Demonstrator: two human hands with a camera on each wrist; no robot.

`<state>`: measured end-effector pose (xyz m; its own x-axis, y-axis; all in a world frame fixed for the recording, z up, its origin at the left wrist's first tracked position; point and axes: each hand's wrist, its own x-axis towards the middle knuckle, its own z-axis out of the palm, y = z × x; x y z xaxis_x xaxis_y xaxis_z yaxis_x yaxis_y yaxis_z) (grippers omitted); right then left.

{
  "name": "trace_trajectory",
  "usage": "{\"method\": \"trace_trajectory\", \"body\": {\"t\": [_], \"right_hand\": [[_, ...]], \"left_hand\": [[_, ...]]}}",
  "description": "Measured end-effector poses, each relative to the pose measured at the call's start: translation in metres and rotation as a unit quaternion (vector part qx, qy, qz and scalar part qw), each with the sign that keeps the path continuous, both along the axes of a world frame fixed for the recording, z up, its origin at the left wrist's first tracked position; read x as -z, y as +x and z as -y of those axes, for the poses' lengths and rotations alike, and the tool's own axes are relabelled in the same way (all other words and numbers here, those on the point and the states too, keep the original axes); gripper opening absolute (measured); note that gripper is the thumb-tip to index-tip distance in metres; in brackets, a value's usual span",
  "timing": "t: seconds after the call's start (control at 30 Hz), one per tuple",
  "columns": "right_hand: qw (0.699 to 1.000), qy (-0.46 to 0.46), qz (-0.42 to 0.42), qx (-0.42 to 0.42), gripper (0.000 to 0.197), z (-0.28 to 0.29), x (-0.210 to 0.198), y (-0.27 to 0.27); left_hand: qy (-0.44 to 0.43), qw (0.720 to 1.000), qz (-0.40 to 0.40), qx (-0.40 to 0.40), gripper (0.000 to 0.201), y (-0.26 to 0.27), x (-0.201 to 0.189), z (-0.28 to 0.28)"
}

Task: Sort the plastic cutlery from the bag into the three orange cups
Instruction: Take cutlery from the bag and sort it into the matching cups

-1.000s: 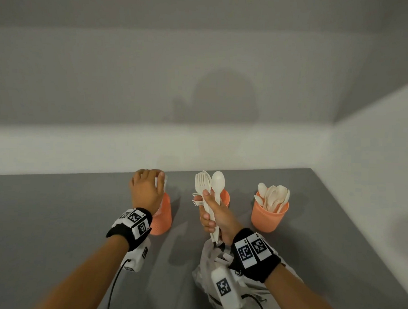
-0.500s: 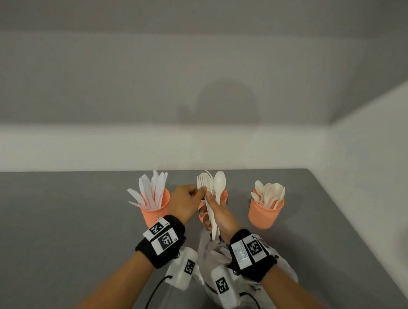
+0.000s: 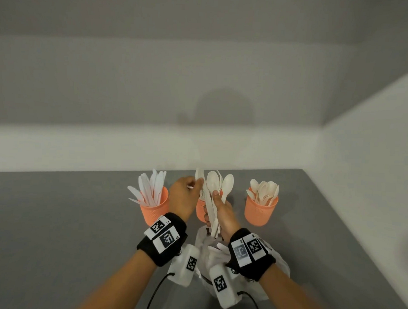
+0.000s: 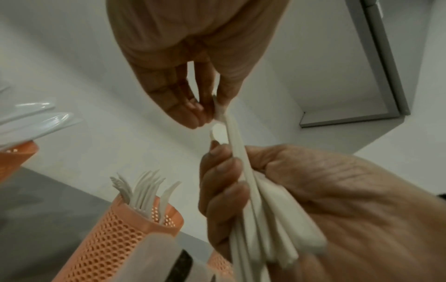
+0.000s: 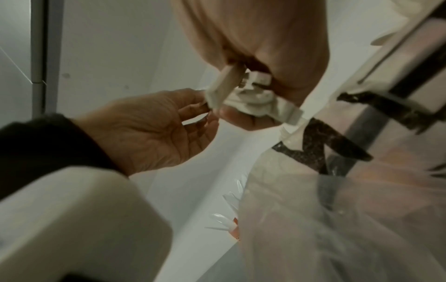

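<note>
Three orange cups stand in a row: the left cup (image 3: pixel 155 208) holds knives, the middle cup (image 4: pixel 125 238) holds forks, and the right cup (image 3: pixel 260 211) holds spoons. My right hand (image 3: pixel 216 208) grips an upright bundle of white cutlery (image 3: pixel 214 189) in front of the middle cup, which is mostly hidden in the head view. Spoon bowls fan out at the bundle's top. My left hand (image 3: pixel 192 185) pinches the top end of one piece (image 4: pixel 220 112) in that bundle. The clear plastic bag (image 3: pixel 276 266) lies under my right wrist.
The cups stand on a grey table (image 3: pixel 55 218) close to its far edge. A white wall rises behind it and another at the right. Cables run from both wrist cameras toward the near edge.
My left hand left the knife cup and moved right to the bundle, where it now pinches one piece. The right hand stayed in place with the bundle.
</note>
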<state>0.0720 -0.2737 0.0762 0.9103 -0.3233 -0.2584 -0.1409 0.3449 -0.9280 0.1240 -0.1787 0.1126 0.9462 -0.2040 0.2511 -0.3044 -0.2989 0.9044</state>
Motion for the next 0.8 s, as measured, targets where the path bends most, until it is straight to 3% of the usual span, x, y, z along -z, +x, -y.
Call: {"method": "trace_trajectory", "body": {"t": [0.1, 0.23, 0.37, 0.57, 0.67, 0.8], "right_hand": [[1.0, -0.022, -0.002, 0.005, 0.038, 0.003, -0.004, -0.005], [0.999, 0.029, 0.013, -0.009, 0.037, 0.006, -0.003, -0.011], [0.988, 0.136, 0.016, -0.075, 0.036, 0.007, -0.004, -0.018], [0.933, 0.272, 0.037, -0.232, 0.034, 0.008, -0.009, -0.025], [0.914, 0.29, 0.038, -0.281, 0.039, 0.007, -0.007, -0.027], [0.905, 0.275, 0.022, -0.324, 0.043, 0.006, -0.009, -0.032]], "left_hand": [[-0.128, 0.989, -0.057, -0.041, 0.022, 0.0, -0.004, -0.001], [-0.261, 0.952, -0.152, -0.042, 0.021, -0.002, -0.013, -0.006], [-0.262, 0.943, -0.199, -0.054, 0.02, 0.004, -0.005, -0.011], [-0.219, 0.903, -0.35, 0.116, 0.018, -0.003, 0.0, -0.018], [-0.225, 0.884, -0.375, 0.167, 0.024, -0.008, 0.002, -0.017], [-0.2, 0.889, -0.365, 0.191, 0.041, -0.011, 0.002, -0.013]]}}
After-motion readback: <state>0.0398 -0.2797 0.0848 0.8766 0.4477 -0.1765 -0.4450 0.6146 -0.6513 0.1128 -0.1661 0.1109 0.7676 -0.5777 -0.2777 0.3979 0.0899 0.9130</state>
